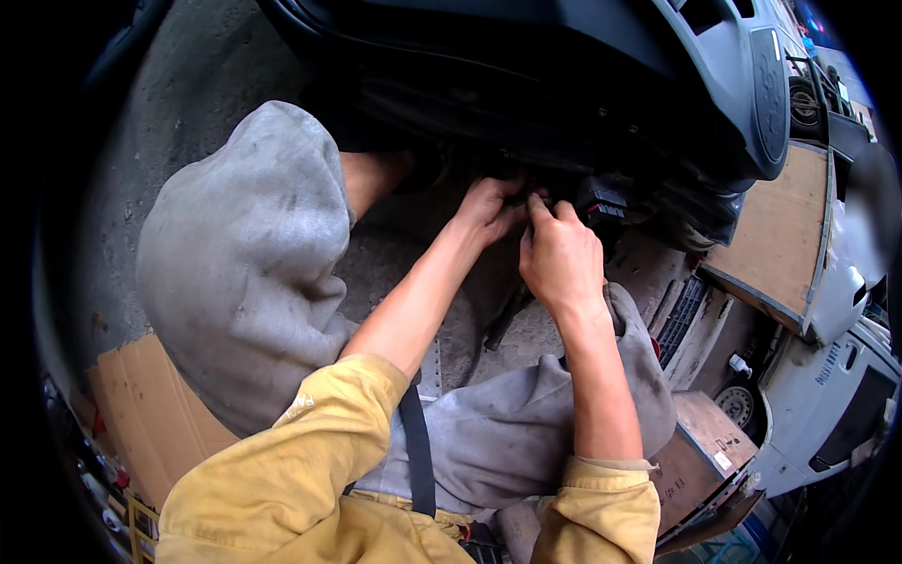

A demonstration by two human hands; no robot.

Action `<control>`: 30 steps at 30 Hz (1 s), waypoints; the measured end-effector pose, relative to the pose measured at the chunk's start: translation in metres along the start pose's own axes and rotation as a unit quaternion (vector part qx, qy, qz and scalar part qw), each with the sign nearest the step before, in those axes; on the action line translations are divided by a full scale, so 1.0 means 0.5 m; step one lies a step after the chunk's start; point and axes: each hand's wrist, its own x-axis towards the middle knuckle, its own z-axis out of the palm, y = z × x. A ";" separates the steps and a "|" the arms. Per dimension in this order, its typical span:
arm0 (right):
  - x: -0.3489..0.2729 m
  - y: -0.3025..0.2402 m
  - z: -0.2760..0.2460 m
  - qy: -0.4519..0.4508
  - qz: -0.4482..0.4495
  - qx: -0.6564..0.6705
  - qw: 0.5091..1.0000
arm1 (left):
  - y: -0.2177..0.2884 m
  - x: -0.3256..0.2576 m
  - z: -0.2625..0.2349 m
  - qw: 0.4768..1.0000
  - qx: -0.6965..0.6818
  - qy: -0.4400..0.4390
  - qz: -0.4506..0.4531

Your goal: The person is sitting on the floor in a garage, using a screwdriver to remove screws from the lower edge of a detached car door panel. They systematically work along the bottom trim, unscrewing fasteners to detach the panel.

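Observation:
Both hands meet under the lower edge of a dark vehicle body panel. My left hand has its fingers bent and reaching into the shadow, so their tips are partly hidden. Close beside it, my right hand is closed, its index finger pointing up toward the left fingers. Whatever lies between the fingertips is too dark and small to make out. A black box-like part with a small red spot sits just right of the right hand, beneath the panel.
My knees in grey trousers flank the arms. A flattened cardboard sheet lies at the lower left. On the right are a wooden panel, a brown box and a white vehicle. A dark rod-like thing is below the hands.

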 end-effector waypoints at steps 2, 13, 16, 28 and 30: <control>-0.008 0.003 0.005 -0.023 0.010 0.003 1.000 | -0.018 -0.019 -0.007 1.000 -0.008 0.018 0.003; -0.006 -0.016 0.006 0.001 0.056 0.040 0.998 | -0.003 -0.023 0.011 1.000 -0.002 -0.009 0.020; 0.008 -0.022 0.003 -0.013 0.058 0.036 0.998 | 0.002 -0.016 0.001 1.000 -0.016 -0.008 0.016; 0.059 -0.058 0.015 -0.056 0.070 -0.020 0.996 | 0.027 0.003 -0.007 0.999 -0.050 -0.005 -0.013; 0.067 -0.063 0.029 -0.051 0.087 -0.014 0.995 | 0.038 0.017 -0.017 0.998 -0.053 -0.039 -0.020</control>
